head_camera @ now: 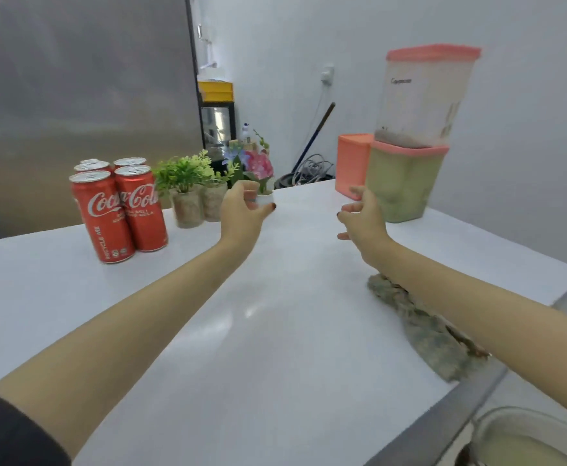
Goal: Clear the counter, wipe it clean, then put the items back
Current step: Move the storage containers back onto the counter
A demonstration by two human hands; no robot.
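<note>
four red cola cans (117, 210) stand upright in a tight two-by-two block on the white counter (275, 331), touching each other. all places below are given from the cans.

just right of the cans: two green plants (188, 196) in glass jars, side by side. right of those: one small white pot (264, 198) with pink and blue flowers. the left hand (241, 213) has its fingers and thumb curled round this pot, thumb in front, dark nail showing. cannot tell if the pot's base sits on the counter or hangs just above it.

well right of the cans, across a bare stretch of counter: the right hand (364, 218), fingers spread and loosely bent, nothing in it, blurred, just in front of the containers.

far right of the cans: two tall containers with pink lids, stacked. the green container (403, 186) is below. the clear container (423, 99) is on top, with a thin dark layer at its bottom. one pink box (352, 163) stands beside the green container, on the side nearer the cans.

right of the cans and nearer the camera: one crumpled camouflage-pattern cloth (430, 334) on the counter near its right edge, partly under the right forearm.

furthest from the cans, bottom right, off the counter: one glass bowl (527, 435) with pale contents, cut off by the frame.
</note>
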